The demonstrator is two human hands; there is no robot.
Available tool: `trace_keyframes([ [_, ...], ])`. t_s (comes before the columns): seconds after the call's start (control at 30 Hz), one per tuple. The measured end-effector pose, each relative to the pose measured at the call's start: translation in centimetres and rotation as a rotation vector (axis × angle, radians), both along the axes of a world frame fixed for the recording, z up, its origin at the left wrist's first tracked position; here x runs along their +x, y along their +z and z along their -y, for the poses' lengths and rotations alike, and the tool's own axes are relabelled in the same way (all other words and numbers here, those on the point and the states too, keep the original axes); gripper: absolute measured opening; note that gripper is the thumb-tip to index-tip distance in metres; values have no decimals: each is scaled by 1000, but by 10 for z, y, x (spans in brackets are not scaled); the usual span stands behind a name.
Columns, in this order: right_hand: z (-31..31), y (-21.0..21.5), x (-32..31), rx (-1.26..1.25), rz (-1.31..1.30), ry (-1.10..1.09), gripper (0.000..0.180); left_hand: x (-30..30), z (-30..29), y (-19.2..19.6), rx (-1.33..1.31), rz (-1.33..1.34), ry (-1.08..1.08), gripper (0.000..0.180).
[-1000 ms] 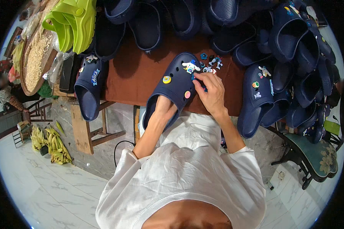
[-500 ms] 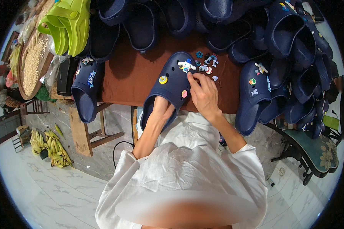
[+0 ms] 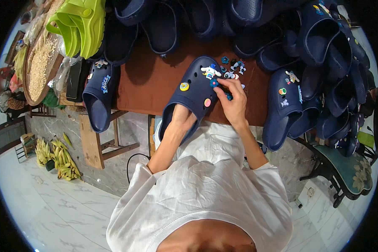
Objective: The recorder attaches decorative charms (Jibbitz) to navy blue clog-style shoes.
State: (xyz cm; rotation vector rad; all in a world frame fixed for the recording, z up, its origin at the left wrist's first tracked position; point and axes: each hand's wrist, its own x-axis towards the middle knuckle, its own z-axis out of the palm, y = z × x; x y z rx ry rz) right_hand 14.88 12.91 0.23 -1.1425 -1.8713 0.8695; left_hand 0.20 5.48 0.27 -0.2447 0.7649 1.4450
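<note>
One navy clog (image 3: 189, 99) points toe-away on a brown-topped bench (image 3: 134, 93), its heel past the near edge. The left hand (image 3: 180, 117) sits inside it, fingers hidden, so its grip cannot be told. The right hand (image 3: 234, 103), fingers curled, touches a blue flower charm (image 3: 214, 82) at the clog's side; whether it pinches is unclear. Loose charms (image 3: 229, 75) lie just beyond, then more navy clogs (image 3: 160, 35).

navy clog (image 3: 193, 94), blue charm (image 3: 213, 82), yellow charm (image 3: 184, 87), pink charm (image 3: 207, 102), brown tablecloth (image 3: 138, 93), grey-veined white tiles (image 3: 50, 201)
</note>
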Motion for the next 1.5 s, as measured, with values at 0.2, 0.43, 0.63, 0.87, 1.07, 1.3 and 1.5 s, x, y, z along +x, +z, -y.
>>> trace_keyframes([
  [0.2,-4,0,-2,13,40,29,22,0,-1,0,-7,-27,-5,36],
  [0.43,-22,3,21,6,-58,-66,19,-3,3,2,-28,-26,6,35],
  [0.63,-28,-5,63,-13,229,-138,18,0,11,4,-15,-85,28,36],
  [0.87,-21,-14,63,204,447,-81,19,-5,30,9,45,-200,-48,41],
  [1.07,-15,-8,56,-23,275,-79,17,-18,44,-8,320,-234,-212,55],
  [1.3,15,-14,21,-612,-404,92,21,-1,33,15,112,-422,-256,45],
  [1.5,22,-15,7,-501,-306,108,20,3,33,13,110,-422,-224,34],
])
